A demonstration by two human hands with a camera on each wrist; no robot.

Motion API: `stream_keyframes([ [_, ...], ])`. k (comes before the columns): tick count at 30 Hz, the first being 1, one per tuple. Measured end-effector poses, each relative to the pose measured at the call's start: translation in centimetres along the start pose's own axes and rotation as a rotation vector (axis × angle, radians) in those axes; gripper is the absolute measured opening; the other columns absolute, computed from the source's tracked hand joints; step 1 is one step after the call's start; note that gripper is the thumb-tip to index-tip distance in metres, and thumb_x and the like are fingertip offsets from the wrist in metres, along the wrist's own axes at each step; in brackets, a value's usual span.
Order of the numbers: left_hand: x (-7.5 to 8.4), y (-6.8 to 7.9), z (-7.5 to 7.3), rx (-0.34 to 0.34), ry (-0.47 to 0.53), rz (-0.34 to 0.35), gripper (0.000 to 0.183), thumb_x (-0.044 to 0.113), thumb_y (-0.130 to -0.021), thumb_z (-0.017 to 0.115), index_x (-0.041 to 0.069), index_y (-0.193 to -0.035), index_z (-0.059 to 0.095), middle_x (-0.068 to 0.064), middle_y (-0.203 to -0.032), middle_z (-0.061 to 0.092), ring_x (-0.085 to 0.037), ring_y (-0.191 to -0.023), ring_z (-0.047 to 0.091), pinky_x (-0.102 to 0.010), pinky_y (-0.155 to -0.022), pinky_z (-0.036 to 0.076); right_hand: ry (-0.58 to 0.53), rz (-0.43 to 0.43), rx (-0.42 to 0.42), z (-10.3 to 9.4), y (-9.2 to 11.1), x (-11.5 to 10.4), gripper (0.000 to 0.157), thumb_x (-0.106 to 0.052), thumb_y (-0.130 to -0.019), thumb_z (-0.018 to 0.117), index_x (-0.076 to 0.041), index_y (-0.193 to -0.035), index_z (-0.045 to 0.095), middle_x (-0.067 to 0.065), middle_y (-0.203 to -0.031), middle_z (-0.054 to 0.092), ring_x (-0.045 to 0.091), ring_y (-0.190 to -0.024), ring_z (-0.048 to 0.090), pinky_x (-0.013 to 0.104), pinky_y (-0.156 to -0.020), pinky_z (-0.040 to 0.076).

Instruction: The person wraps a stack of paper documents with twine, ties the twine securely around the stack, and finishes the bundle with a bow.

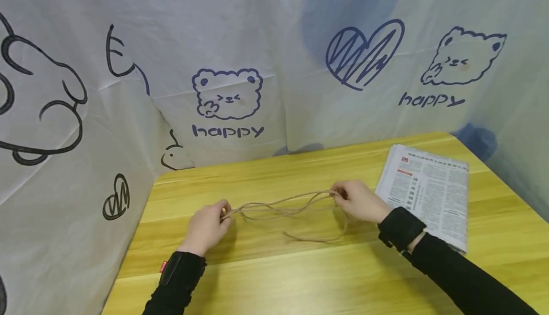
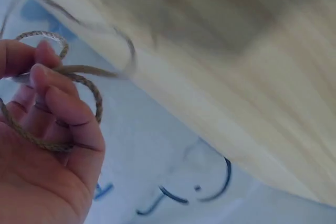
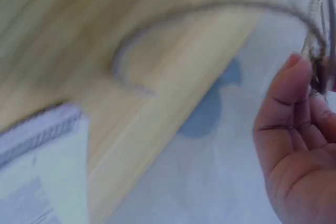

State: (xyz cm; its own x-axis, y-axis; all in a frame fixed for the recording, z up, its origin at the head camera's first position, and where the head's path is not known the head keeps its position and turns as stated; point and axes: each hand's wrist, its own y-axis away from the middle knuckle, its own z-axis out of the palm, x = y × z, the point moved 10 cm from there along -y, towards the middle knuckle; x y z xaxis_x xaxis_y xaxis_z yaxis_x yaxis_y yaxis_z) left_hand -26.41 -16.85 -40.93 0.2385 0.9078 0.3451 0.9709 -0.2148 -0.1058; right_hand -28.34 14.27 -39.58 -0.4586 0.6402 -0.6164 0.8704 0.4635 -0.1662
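the twine stretches across the middle of the surface, its slack looping toward the near side. a newspaper blocks the right end. printed sheets wall off the back and left.

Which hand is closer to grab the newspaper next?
Probably the right hand: it pinches the string right beside the newspaper, while the left hand holds the string's far end.
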Motion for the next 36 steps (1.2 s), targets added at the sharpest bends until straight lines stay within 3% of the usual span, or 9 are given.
stream_keyframes([
  [6, -2.3, 1.0, -2.9, 0.070, -0.008, -0.035, 0.010, 0.014, -0.091, 0.058, 0.011, -0.100, 0.060, 0.001, -0.066, 0.053, -0.014, -0.044, 0.037, -0.031, -0.043, 0.028, -0.031, 0.030, 0.129, -4.4, 1.0, 1.5, 0.019, -0.007, -0.096, 0.054, -0.001, -0.107, 0.068, 0.007, -0.090, 0.067, 0.015, -0.071, 0.056, 0.033, -0.060, 0.044],
  [10, -3.2, 1.3, -4.3, 0.091, 0.005, -0.047, 0.014, 0.026, -0.093, 0.057, 0.013, -0.100, 0.061, 0.000, -0.071, 0.056, -0.014, -0.047, 0.038, -0.032, -0.046, 0.032, -0.066, 0.033, 0.189, -6.4, 1.6, 2.1, 0.023, -0.013, -0.099, 0.051, -0.002, -0.112, 0.066, 0.006, -0.084, 0.065, 0.020, -0.069, 0.056, 0.034, -0.063, 0.044],
  [13, -3.4, 1.3, -5.0, 0.096, 0.032, -0.041, 0.018, 0.029, -0.094, 0.056, 0.013, -0.099, 0.063, -0.002, -0.076, 0.060, -0.015, -0.051, 0.042, -0.031, -0.049, 0.033, -0.124, 0.055, 0.184, -6.8, 1.7, 2.5, 0.026, -0.018, -0.100, 0.050, -0.001, -0.114, 0.065, 0.007, -0.076, 0.060, 0.021, -0.065, 0.053, 0.032, -0.060, 0.041],
  [20, -3.9, 1.1, -5.3, 0.092, 0.039, -0.027, 0.007, 0.015, -0.091, 0.061, 0.013, -0.097, 0.064, -0.005, -0.093, 0.064, -0.015, -0.056, 0.044, -0.031, -0.051, 0.034, -0.214, 0.128, 0.136, -6.3, 1.9, 3.9, 0.031, -0.022, -0.101, 0.047, 0.000, -0.114, 0.064, 0.010, -0.067, 0.051, 0.015, -0.053, 0.040, 0.029, -0.050, 0.032],
  [24, -4.8, 1.3, -5.7, 0.115, 0.026, -0.016, 0.006, 0.015, -0.089, 0.066, 0.013, -0.094, 0.065, -0.006, -0.093, 0.065, -0.015, -0.058, 0.046, -0.033, -0.054, 0.038, -0.258, 0.170, 0.156, -6.8, 2.2, 5.2, 0.033, -0.020, -0.104, 0.039, 0.003, -0.109, 0.063, 0.013, -0.068, 0.049, 0.013, -0.049, 0.030, 0.029, -0.047, 0.029],
  [28, -6.2, 1.7, -6.4, 0.138, 0.086, -0.049, 0.015, 0.021, -0.095, 0.058, 0.009, -0.102, 0.065, -0.012, -0.103, 0.065, -0.017, -0.064, 0.052, -0.035, -0.058, 0.040, -0.327, 0.244, 0.187, -7.8, 2.5, 7.1, 0.039, -0.023, -0.106, 0.032, 0.006, -0.113, 0.057, 0.013, -0.071, 0.047, 0.013, -0.049, 0.030, 0.028, -0.047, 0.029],
  [31, -7.4, 2.0, -6.8, 0.142, 0.150, -0.096, 0.028, 0.028, -0.101, 0.047, 0.008, -0.110, 0.063, -0.017, -0.109, 0.063, -0.019, -0.066, 0.053, -0.035, -0.058, 0.039, -0.447, 0.317, 0.226, -8.7, 2.9, 8.5, 0.042, -0.025, -0.106, 0.027, 0.008, -0.118, 0.050, 0.007, -0.072, 0.047, 0.010, -0.050, 0.035, 0.025, -0.046, 0.032],
  [34, -8.0, 2.2, -7.1, 0.153, 0.193, -0.128, 0.038, 0.031, -0.104, 0.036, 0.005, -0.113, 0.062, -0.018, -0.108, 0.062, -0.023, -0.073, 0.054, -0.037, -0.061, 0.039, -0.712, 0.407, 0.295, -9.5, 3.6, 10.1, 0.037, -0.026, -0.106, 0.026, 0.003, -0.119, 0.045, 0.001, -0.071, 0.047, 0.007, -0.051, 0.039, 0.022, -0.044, 0.033],
  [36, -8.3, 2.3, -7.2, 0.158, 0.239, -0.150, 0.044, 0.033, -0.105, 0.031, 0.003, -0.113, 0.062, -0.019, -0.108, 0.062, -0.029, -0.079, 0.057, -0.039, -0.065, 0.042, -0.946, 0.450, 0.359, -9.9, 4.2, 11.1, 0.033, -0.027, -0.106, 0.026, -0.001, -0.117, 0.041, -0.001, -0.071, 0.049, 0.007, -0.051, 0.041, 0.021, -0.044, 0.034],
])
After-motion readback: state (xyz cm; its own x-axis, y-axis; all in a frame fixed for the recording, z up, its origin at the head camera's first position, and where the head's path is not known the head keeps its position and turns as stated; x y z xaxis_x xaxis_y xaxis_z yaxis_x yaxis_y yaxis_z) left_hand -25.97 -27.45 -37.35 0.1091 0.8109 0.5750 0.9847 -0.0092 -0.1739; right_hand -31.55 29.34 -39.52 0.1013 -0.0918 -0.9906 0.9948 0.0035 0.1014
